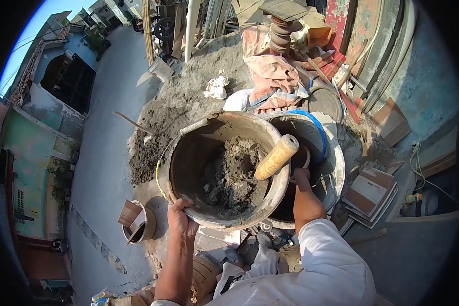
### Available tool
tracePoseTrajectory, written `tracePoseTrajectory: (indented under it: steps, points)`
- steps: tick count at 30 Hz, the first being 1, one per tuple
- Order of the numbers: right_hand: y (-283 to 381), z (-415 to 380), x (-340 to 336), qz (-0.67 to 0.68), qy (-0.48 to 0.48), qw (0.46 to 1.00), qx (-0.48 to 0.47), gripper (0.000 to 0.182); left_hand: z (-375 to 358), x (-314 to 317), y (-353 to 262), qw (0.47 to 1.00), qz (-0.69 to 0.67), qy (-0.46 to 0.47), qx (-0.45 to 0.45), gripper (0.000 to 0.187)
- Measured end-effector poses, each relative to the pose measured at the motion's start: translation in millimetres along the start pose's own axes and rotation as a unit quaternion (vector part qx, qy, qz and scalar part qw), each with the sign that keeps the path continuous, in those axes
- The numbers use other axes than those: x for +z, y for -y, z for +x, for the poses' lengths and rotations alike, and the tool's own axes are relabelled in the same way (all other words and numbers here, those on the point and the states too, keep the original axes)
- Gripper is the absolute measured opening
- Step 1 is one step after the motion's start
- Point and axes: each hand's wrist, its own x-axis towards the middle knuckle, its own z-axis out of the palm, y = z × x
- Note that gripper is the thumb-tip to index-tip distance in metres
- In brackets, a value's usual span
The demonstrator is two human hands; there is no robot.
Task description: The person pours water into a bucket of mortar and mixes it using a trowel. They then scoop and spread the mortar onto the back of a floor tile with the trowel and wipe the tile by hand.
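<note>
A large bucket [176, 168] holds wet grey mortar [234, 173] and tilts toward me. My left hand [180, 216] is closed on its near-left rim. A light wooden handle [277, 157], likely a trowel's, sticks up over the right side of the bucket; its other end is hidden. My right hand [301, 176] reaches into a second, wider tub [336, 176] on the right. Its fingers are closed beside a curved brown rim [306, 155], but what they grip is partly hidden. A blue band [316, 130] curves along the tub's inner wall.
A sand pile [188, 97] lies ahead, with a stick handle [132, 124] in it. A small bucket with tile pieces [150, 224] stands left. Stacked tiles [370, 191] lie right. Pink sacking [273, 76] and a lidded pail [325, 103] stand beyond the tub.
</note>
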Motion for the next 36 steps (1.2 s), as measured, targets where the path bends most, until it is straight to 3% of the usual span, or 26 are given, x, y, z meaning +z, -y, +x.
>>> tracePoseTrajectory:
  steps: [2, 4, 5, 7, 8, 10, 11, 12, 14, 24, 26, 28, 31, 36]
  points:
    - [-6, 35, 10, -0.166, -0.001, 0.98, -0.111, 0.035, 4, -9, 3, 1.0, -0.002, -0.007, -0.01, 0.032]
    - [11, 28, -7, -0.319, -0.025, 0.935, -0.155, 0.033, 16, -22, 3, 0.999, 0.0, 0.01, -0.039, 0.029]
    - [11, 3, -23, -0.29, -0.038, 0.927, -0.234, 0.037, 20, -27, 2, 0.999, -0.015, 0.013, -0.049, 0.027]
    - [32, -64, -51, -0.293, -0.016, 0.93, -0.221, 0.041, 18, -22, 3, 0.998, -0.025, 0.019, -0.056, 0.021]
    - [33, -88, -62, -0.246, -0.039, 0.922, -0.297, 0.041, 18, -24, 4, 0.997, -0.017, 0.025, -0.071, 0.021]
    - [33, -78, -59, -0.283, -0.038, 0.902, -0.324, 0.042, 25, -29, 3, 0.998, -0.018, 0.037, -0.043, 0.021]
    - [61, -165, -91, -0.3, 0.027, 0.912, -0.279, 0.042, 27, -29, 3, 0.997, -0.021, 0.05, -0.058, 0.021]
    - [53, -150, -81, -0.263, 0.02, 0.916, -0.303, 0.039, 30, -33, 3, 0.996, -0.018, 0.056, -0.068, 0.021]
    - [38, -130, -63, -0.289, -0.065, 0.866, -0.402, 0.019, 38, -41, 5, 0.993, -0.044, 0.075, -0.083, 0.033]
    - [65, -187, -97, -0.288, -0.077, 0.886, -0.354, 0.024, 56, -59, 12, 0.986, -0.058, 0.124, -0.093, 0.016]
    - [69, -197, -110, -0.248, -0.133, 0.893, -0.351, 0.028, 64, -62, 15, 0.989, -0.055, 0.111, -0.077, 0.015]
    - [64, -190, -123, -0.302, -0.135, 0.868, -0.371, 0.031, 53, -50, 12, 0.988, -0.066, 0.107, -0.091, 0.015]
    - [58, -183, -139, -0.188, -0.105, 0.94, -0.264, 0.041, 41, -40, 7, 0.986, -0.076, 0.101, -0.11, 0.014]
    - [44, -258, -178, -0.034, -0.104, 0.957, -0.269, 0.04, 82, -69, 20, 0.985, -0.08, 0.107, -0.11, 0.012]
